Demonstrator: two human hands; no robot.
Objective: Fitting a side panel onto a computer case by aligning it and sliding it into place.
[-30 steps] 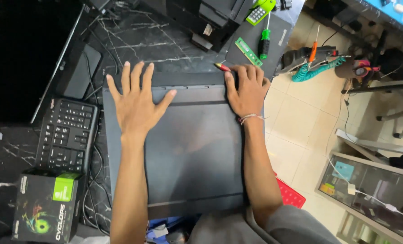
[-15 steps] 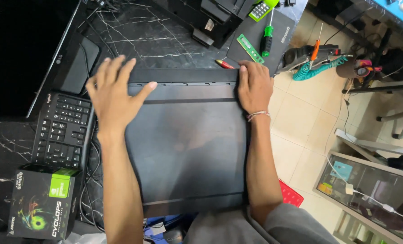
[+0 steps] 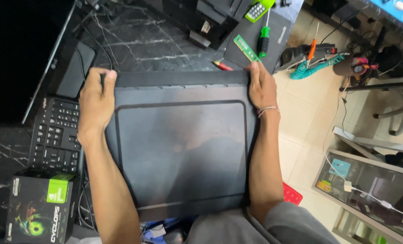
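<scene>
While the black case panel (image 3: 181, 149) lies flat across the bench (image 3: 156, 40) before the person, long axis running away from them, the left hand (image 3: 95, 101) and right hand (image 3: 261, 88) curl closed around its far corners, equally near.

A large, flat, dark grey metal computer-case side panel (image 3: 181, 144) with a raised rectangular centre lies face up. It rests level across the black marble desk's near edge.

Left hand (image 3: 95, 101) and right hand (image 3: 261, 88) curled, arms extended forward.
</scene>
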